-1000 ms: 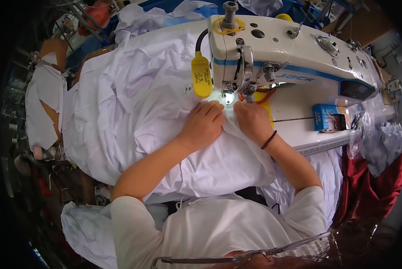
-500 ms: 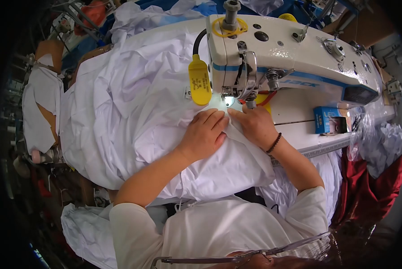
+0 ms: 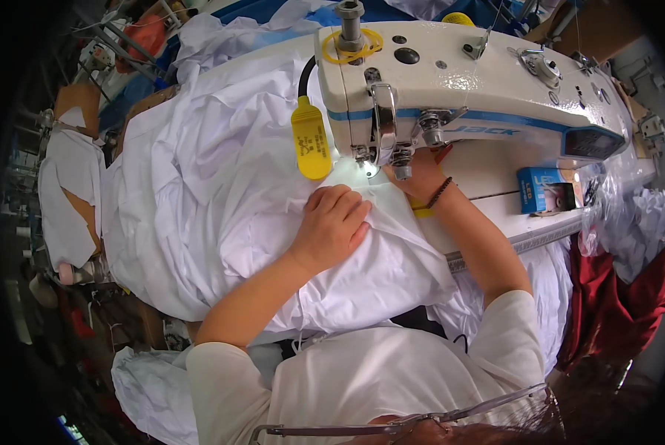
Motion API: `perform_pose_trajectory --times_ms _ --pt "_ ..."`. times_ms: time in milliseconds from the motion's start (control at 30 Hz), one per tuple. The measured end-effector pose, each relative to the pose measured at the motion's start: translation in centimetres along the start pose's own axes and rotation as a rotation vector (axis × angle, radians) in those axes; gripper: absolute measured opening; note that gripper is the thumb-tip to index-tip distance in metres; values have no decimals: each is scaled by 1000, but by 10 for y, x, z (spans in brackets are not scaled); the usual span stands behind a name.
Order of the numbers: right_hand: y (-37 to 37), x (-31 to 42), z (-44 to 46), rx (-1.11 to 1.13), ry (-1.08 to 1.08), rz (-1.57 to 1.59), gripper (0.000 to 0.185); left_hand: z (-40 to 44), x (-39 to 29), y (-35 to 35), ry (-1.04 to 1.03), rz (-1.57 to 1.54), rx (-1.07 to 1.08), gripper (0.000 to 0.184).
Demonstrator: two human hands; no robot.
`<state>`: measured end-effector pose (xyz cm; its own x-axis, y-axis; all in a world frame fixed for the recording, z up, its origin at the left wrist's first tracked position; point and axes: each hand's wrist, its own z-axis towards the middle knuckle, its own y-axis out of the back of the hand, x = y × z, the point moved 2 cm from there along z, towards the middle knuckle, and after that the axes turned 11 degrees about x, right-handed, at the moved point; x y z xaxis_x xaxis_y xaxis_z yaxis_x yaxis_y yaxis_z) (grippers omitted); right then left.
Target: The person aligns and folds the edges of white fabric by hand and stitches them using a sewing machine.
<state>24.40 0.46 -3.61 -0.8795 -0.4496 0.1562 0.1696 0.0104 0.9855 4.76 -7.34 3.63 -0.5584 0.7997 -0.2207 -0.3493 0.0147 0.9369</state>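
A large white cloth (image 3: 199, 170) lies bunched over the bed of a white sewing machine (image 3: 451, 81). My left hand (image 3: 332, 226) rests palm down on it, fingers loosely bent and lying on the fabric, just in front of the lit needle area (image 3: 369, 170). Behind the presser-foot parts, my right hand (image 3: 419, 178) reaches in beside the needle; its fingers are mostly hidden by the machine. A dark beaded bracelet (image 3: 440, 191) circles that wrist. From the machine head hangs a yellow lamp (image 3: 311, 141) on a black neck, above the cloth.
A blue LED box (image 3: 540, 191) stands on the table at right, near clear plastic wrap (image 3: 607, 200). Red fabric (image 3: 618, 304) and more white cloth (image 3: 525, 297) hang by the front edge. White pieces (image 3: 69, 196) lie at far left.
My right hand has moved from the cloth in front of the needle to farther back behind the machine's foot parts. My left hand stays on the cloth. The view has shifted slightly.
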Motion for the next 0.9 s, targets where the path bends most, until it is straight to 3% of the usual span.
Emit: perform_pose_trajectory --times_ms 33,133,233,533,600,633,700,900 --pt "-2 -1 1 107 -5 -45 25 1 0 0 -5 0 2 33" --pt "1 10 -1 -67 0 -134 23 1 1 -2 -35 12 -34 28" --pt "13 16 -3 -19 -54 -81 22 -2 3 -2 -93 -64 -31 25" --pt "28 17 -7 -62 -11 -108 15 4 2 -3 55 -128 -35 29" --pt "53 32 -13 184 -91 3 18 5 1 -1 8 -42 -64 34" --pt "54 39 -24 189 -85 0 18 4 2 -2 16 -44 -69 34" --pt "63 54 -51 -212 156 130 26 3 1 -6 7 -51 -71 35" --pt "59 66 -67 -204 271 149 31 -1 3 -6 62 -115 -35 31"
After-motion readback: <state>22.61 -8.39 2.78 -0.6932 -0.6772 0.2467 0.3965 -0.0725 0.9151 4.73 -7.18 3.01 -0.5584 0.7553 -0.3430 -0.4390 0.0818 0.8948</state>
